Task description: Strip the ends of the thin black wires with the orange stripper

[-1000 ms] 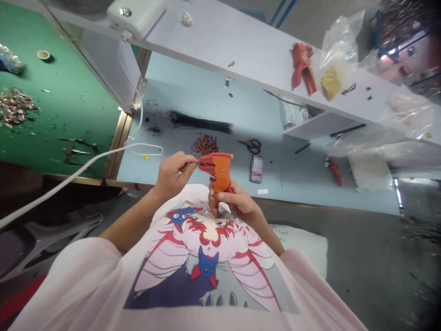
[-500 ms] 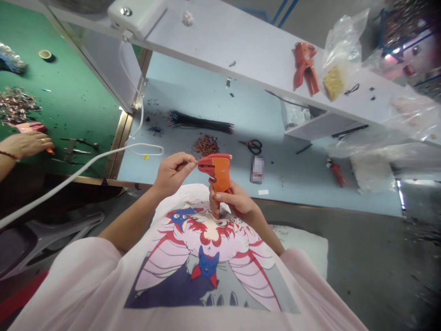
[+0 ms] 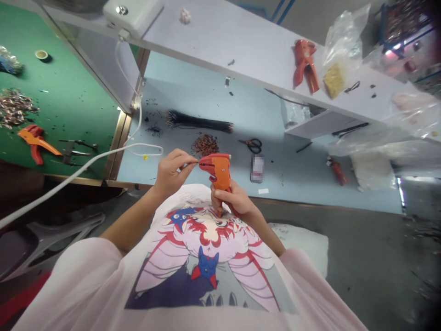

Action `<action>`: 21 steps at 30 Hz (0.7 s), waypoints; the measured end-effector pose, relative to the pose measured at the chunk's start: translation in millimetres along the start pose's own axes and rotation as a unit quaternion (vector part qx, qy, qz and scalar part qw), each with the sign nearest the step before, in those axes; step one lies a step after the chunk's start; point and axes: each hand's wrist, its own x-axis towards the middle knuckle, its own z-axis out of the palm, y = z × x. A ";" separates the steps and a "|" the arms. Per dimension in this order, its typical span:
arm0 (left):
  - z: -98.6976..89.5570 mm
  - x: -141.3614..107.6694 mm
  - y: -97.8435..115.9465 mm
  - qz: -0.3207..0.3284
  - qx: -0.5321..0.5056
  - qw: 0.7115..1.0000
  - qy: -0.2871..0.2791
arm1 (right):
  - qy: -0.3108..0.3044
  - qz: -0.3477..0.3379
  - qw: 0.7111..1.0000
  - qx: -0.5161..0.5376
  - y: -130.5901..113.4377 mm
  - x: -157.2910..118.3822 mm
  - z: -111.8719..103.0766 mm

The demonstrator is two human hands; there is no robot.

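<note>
Left hand (image 3: 174, 171) pinches wire (image 3: 198, 162), right hand (image 3: 234, 197) clasps stripper (image 3: 221, 171) low, seemingly so its nose (image 3: 206, 161) meets the wire end-on.

left fingers (image 3: 184, 159): pinch thin wire (image 3: 197, 162) | right fingers (image 3: 225, 196): grip orange stripper (image 3: 221, 170)

The right hand (image 3: 233, 197) partly hides the orange tool (image 3: 221, 171) it grips. The left edge cuts off a scrap pile (image 3: 15, 108); blurring covers the phone (image 3: 257, 168).
</note>
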 end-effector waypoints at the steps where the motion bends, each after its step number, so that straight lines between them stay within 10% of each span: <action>1: 0.5 0.3 0.1 0.001 0.004 1.000 -0.003 | 0.000 0.000 1.000 0.006 0.5 0.0 0.4; 11: -3.4 3.5 4.1 -0.089 -0.061 0.994 0.003 | 0.073 -0.053 0.996 -0.001 -4.5 -5.6 -8.4; 21: -5.1 1.7 12.3 -0.112 -0.164 0.979 -0.045 | 0.018 -0.035 0.999 -0.030 -4.9 -14.3 -2.9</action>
